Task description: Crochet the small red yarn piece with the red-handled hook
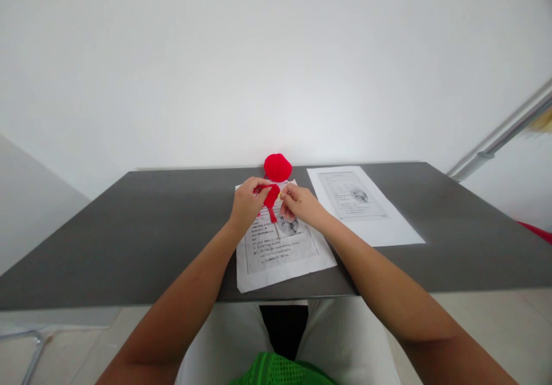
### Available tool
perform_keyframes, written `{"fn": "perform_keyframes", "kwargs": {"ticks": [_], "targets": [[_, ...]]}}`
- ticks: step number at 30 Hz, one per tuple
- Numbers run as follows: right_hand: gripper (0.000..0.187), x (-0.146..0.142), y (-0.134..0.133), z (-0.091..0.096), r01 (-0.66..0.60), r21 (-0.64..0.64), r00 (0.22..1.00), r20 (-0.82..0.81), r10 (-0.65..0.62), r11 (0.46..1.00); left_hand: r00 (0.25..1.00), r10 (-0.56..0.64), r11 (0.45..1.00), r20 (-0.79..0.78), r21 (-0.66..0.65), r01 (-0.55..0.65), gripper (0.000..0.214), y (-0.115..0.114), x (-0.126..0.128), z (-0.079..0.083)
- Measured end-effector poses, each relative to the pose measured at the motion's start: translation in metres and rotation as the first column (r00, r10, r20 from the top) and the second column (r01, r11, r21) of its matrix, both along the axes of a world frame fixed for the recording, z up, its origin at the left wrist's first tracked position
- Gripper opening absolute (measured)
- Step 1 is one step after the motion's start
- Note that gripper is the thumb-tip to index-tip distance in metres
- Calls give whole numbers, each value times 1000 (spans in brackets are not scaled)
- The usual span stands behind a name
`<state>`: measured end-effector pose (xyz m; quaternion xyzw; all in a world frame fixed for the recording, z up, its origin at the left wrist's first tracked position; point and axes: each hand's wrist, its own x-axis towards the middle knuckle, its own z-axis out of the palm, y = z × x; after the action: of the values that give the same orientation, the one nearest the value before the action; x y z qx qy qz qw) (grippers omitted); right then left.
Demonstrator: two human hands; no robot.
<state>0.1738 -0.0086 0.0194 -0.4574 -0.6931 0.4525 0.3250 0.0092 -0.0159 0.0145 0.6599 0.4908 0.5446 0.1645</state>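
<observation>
Red piece (271, 197) | left hand (246, 203) pinching it | right hand (301, 203) just beside, grip unclear

The red piece (271, 195) (soft-looking) hangs tail (272, 215) downward.

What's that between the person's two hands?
In the head view, a small red piece sits between the left hand and right hand, over a printed sheet.

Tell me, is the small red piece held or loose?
Held: the left hand pinches the small red piece; whether its narrow end touches the paper, I cannot tell.
</observation>
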Motion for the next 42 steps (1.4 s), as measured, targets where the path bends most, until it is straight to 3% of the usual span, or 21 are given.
{"fn": "perform_keyframes", "kwargs": {"ticks": [3, 5, 7, 9, 11, 16, 21, 27, 29, 37, 39, 42], "targets": [[17, -2, 1, -2, 2, -80, 994, -109, -11, 997, 970, -34, 988, 239, -139, 69, 7, 5, -2, -2], [14, 0, 2, -1, 29, -47, 989, -142, -35, 998, 919, -64, 963, 389, -217, 159, 11, 7, -1, -4], [10, 3, 3, 0, 96, 89, 987, -135, -84, 991, 860, -80, 933, 504, -266, 243, 16, 8, 1, -5], [10, 7, 5, 2, 160, 266, 983, -127, -130, 950, 804, -87, 904, 588, -292, 312, 23, 7, 4, -4], [9, 9, 7, 2, 150, 357, 986, -128, -110, 922, 758, -88, 882, 647, -303, 361, 28, 6, 6, -4], [14, 7, 4, 1, -4, 334, 999, -45, 20, 942, 754, -129, 867, 644, -297, 401, 26, 2, 8, -1], [12, 7, -2, 4, -66, 490, 993, 118, 9, 869, 841, -182, 887, 509, -284, 364, 17, 0, 6, 3], [13, 7, -3, 5, -134, 542, 980, 195, 32, 830, 912, -160, 923, 378, -269, 274, 16, 3, 4, 0], [13, 7, -3, 5, -119, 559, 983, 184, 17, 820, 877, -150, 913, 457, -277, 300, 18, 3, 4, -1], [12, 8, -4, 8, -91, 584, 990, 142, 9, 807, 618, -112, 883, 778, -207, 420, 22, -1, 13, 6], [12, 8, -4, 8, -80, 592, 990, 143, -6, 802, 584, -119, 880, 803, -187, 436, 23, -2, 14, 7], [13, 10, -3, 8, -83, 602, 990, 144, -5, 794, 594, -143, 855, 791, -203, 477, 25, -2, 11, 9]]}}
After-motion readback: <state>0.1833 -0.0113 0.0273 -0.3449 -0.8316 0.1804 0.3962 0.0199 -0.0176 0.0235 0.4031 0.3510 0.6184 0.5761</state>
